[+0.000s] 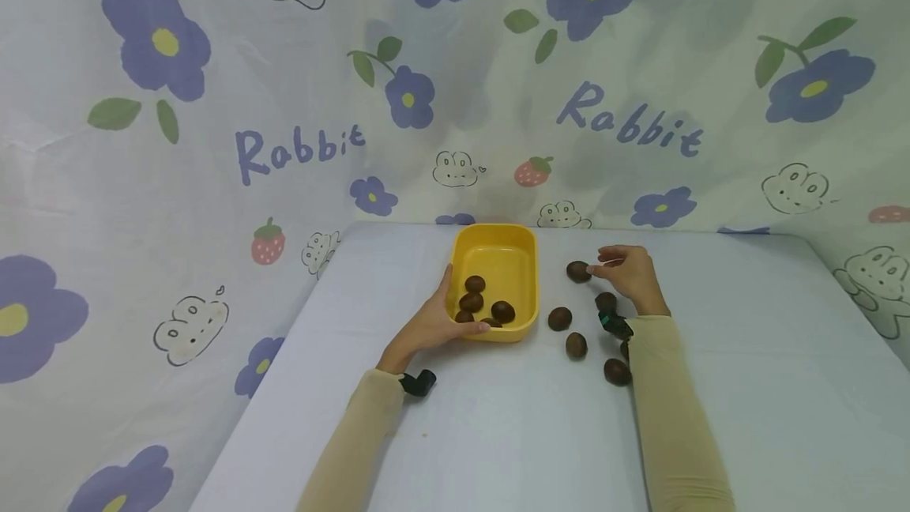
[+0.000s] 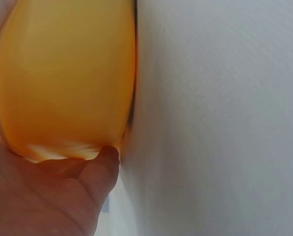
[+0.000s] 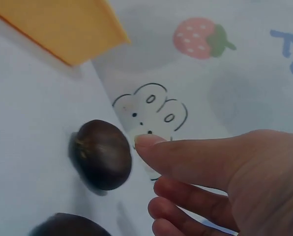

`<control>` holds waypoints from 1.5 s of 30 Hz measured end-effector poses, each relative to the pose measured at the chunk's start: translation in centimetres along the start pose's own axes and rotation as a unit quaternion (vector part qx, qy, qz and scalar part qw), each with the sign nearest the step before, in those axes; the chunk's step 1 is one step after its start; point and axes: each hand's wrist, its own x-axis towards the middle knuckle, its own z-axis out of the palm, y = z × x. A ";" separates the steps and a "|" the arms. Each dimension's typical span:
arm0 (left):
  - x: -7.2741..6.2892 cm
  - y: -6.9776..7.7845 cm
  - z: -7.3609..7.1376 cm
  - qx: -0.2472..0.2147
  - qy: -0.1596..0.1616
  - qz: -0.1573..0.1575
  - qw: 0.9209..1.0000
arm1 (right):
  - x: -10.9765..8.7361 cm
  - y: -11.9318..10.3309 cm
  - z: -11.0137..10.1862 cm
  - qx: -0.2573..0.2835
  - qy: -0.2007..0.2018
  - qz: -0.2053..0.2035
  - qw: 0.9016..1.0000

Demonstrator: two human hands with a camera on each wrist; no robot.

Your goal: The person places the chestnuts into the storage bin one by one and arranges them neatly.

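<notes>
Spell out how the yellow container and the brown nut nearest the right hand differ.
The yellow container is much larger than the brown nut. The container is hollow, open-topped; the nut is roundish. The left hand grips the container; the right hand is beside the nut. Both rest on the white table.

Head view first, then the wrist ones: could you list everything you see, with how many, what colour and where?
Tray: one, yellow, on the table
Nuts in the tray: at least five, dark brown, toward its near end
Loose nuts: at least six, dark brown, on the table right of the tray
Table: one, white, under the tray and loose nuts
Printed cloth: pale with purple flowers, green leaves, strawberries, rabbits and lettering, behind and left of the table
Wrist cameras: two, black, one at each wrist
Sleeves: two, beige, on both arms
Left hand: one, bare, gripping the tray's near left side
Right hand: one, bare, beside the farthest loose nut
</notes>
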 end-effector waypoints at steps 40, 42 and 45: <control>-0.3 0.2 0.1 0.002 -0.002 0.001 1.000 | 0.7 0.1 3.1 -0.054 -0.026 0.000 0.998; -0.3 0.2 0.1 0.001 -0.001 0.003 1.000 | 0.7 0.1 3.1 -0.058 -0.025 0.000 0.998; -0.3 0.2 0.2 0.001 0.001 0.006 1.000 | 0.7 0.2 3.0 -0.063 -0.023 0.004 0.998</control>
